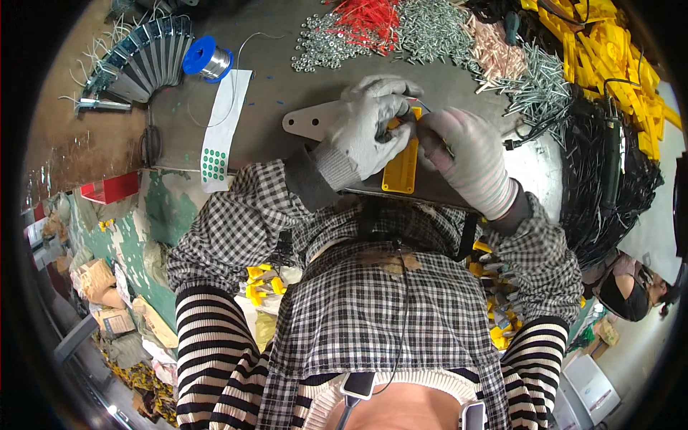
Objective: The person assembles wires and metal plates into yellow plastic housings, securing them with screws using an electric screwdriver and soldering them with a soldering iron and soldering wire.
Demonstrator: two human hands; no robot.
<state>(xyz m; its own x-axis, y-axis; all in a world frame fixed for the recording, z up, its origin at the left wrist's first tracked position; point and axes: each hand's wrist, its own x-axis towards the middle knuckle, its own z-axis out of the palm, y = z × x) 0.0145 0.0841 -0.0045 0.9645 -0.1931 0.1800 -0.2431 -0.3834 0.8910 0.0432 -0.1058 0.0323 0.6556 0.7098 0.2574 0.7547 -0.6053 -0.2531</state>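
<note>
Two gloved hands meet over a yellow plastic plate that lies near the front edge of the worktop, just ahead of the person's chest. The left hand, in a grey knit glove, has its grip clenched around the plate's upper end, fingers curled over the top. The right hand, in a pink-and-white striped glove, pinches thin wires at that same upper end, its fingertips touching those of the left hand. Under the left hand a flat grey metal bracket with a small hole juts out toward the worktop's left side.

Toward the far left corner stand a blue spool of solder wire and a fanned row of grey parts. A white strip with green dot stickers runs from the spool toward the front edge. Along the far edge lie heaps of screws and red cable ties. At the right side, yellow plastic parts are piled beside a mass of black cables.
</note>
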